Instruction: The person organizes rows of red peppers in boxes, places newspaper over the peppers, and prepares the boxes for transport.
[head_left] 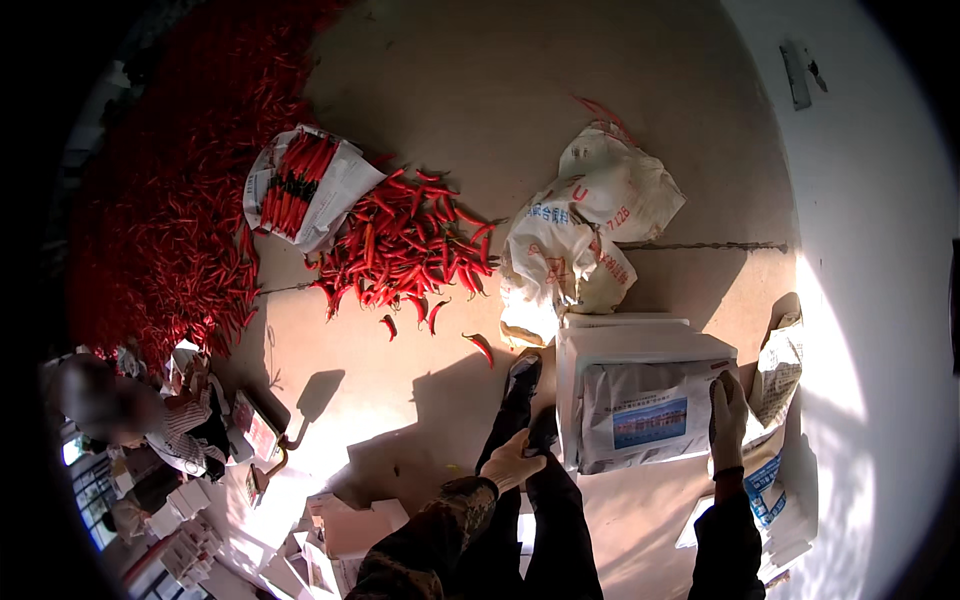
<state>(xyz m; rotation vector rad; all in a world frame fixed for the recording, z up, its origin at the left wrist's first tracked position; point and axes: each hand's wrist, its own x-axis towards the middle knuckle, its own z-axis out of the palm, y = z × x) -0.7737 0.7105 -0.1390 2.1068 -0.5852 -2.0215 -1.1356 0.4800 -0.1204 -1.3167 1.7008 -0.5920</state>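
Observation:
My right hand (728,420), in a pale work glove, closes on the right edge of a newspaper sheet (600,390) with a colour photo on it. The sheet covers a white box (640,340), apparently foam, on the floor before me; what lies beneath the paper is hidden. My left hand (512,462), also gloved, rests on my leg beside the box with thumb and fingers apart, holding nothing visible. Past the box's far left corner lies a crumpled white woven sack (550,250) with printing.
Loose red chili peppers (410,240) lie beside a paper-lined bundle of chilies (298,185). A large chili heap (170,220) fills the far left. Another person (180,420) works at lower left near a scale (258,428). Boxes (360,525) stand nearby; a white wall (870,250) bounds the right.

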